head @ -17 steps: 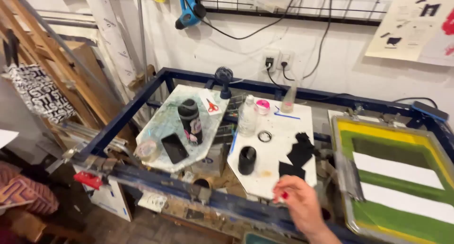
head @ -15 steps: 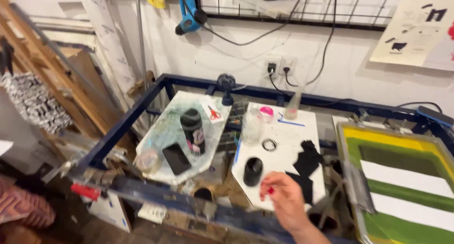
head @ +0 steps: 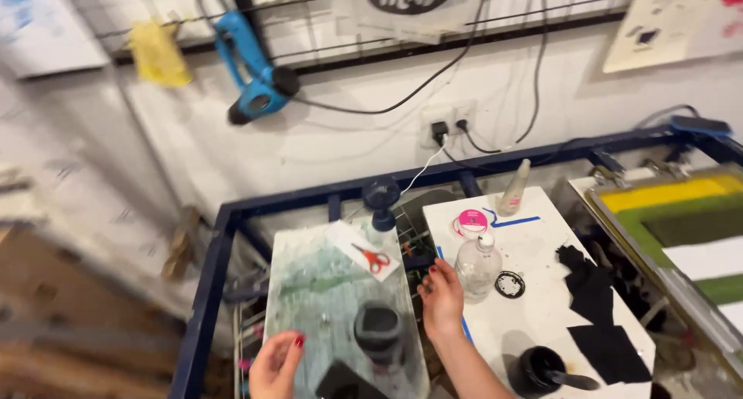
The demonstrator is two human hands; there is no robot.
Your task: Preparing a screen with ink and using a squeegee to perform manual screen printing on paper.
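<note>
Reaching with fingers loosely spread and empty, the right hand [head: 442,297] nears the upright clear plastic bottle [head: 477,266] just to its right; the left hand [head: 276,365] rests open on the green-smeared pallet board [head: 325,291]

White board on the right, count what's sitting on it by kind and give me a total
Bottles: 2, clear bottle, small spray bottle
Tape rolls: 2, pink roll, black ring
Black ink pot: 1
Black cut-out shapes: 2
Total: 7
</note>
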